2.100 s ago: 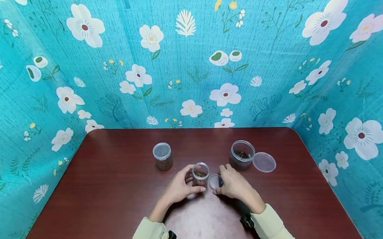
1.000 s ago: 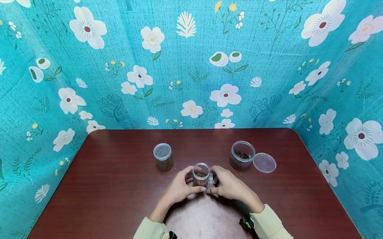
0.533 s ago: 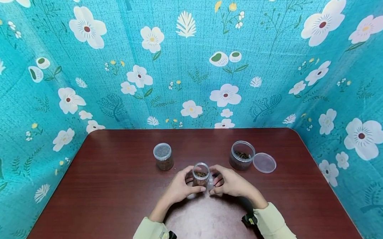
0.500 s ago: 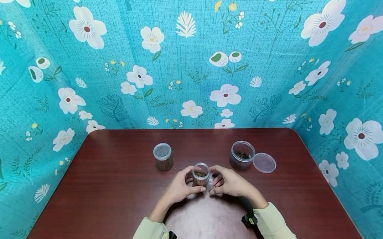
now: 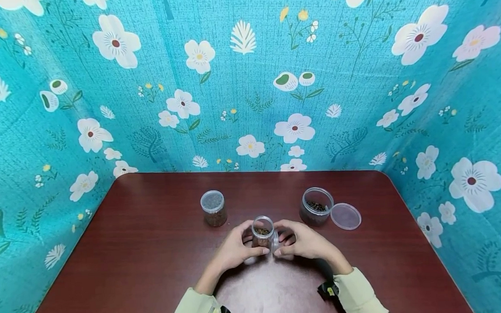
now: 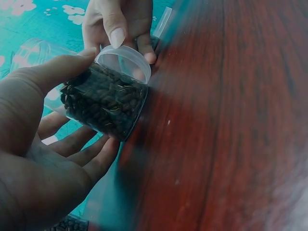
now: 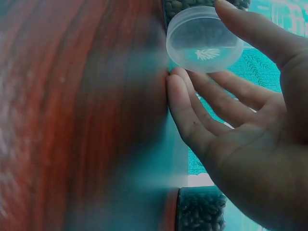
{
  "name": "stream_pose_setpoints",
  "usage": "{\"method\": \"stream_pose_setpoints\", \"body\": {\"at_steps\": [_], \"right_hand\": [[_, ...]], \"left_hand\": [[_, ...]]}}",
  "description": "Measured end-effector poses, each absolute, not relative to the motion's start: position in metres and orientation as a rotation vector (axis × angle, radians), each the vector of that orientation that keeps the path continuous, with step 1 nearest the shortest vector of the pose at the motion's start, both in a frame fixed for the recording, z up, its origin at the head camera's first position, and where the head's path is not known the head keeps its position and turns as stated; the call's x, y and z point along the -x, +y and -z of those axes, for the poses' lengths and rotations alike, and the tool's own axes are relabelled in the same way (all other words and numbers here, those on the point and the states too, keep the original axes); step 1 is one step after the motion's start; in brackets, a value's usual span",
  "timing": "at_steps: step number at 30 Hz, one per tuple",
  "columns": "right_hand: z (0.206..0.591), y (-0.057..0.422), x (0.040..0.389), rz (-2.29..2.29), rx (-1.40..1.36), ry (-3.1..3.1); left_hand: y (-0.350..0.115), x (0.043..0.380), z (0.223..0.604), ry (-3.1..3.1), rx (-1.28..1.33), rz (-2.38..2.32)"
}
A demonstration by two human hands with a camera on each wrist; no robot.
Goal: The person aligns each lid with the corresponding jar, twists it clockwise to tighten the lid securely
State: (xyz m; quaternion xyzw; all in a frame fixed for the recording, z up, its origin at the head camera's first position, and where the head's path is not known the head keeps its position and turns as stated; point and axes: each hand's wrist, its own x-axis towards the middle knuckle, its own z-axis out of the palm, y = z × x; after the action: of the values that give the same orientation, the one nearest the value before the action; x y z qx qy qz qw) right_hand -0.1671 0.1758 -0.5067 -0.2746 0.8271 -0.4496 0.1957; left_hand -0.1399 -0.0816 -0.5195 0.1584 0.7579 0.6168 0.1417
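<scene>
A small clear jar point(image 5: 262, 240) of dark brown beans or pellets stands uncovered near the middle of the table. My left hand point(image 5: 233, 248) grips it from the left, thumb in front and fingers behind, as the left wrist view shows with the jar's contents point(image 6: 103, 98). Against the jar's right side, a translucent lid point(image 7: 204, 43) stands on edge. My right hand point(image 5: 306, 240) holds this lid by its rim, the thumb on one side and fingertips at the other. In the head view the lid is partly hidden by the jar and the right hand.
A lidded jar point(image 5: 214, 214) of brown contents stands behind to the left. Behind to the right is a wider uncovered jar point(image 5: 316, 214) with dark contents, and a flat round lid point(image 5: 346, 216) lies beside it. A flowered cloth point(image 5: 248, 105) hangs behind the table point(image 5: 153, 235).
The right hand has moved left, turning the small lid from lying beside the jar to standing on edge against it. The left hand and jar have stayed put.
</scene>
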Motion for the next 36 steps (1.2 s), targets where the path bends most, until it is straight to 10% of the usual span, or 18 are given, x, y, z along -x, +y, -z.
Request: {"method": "stream_pose_setpoints", "body": {"at_steps": [36], "right_hand": [[0.435,0.177,0.164,1.423,0.925,2.575]], "left_hand": [[-0.079,0.143,0.519,2.175,-0.517,-1.834]]}}
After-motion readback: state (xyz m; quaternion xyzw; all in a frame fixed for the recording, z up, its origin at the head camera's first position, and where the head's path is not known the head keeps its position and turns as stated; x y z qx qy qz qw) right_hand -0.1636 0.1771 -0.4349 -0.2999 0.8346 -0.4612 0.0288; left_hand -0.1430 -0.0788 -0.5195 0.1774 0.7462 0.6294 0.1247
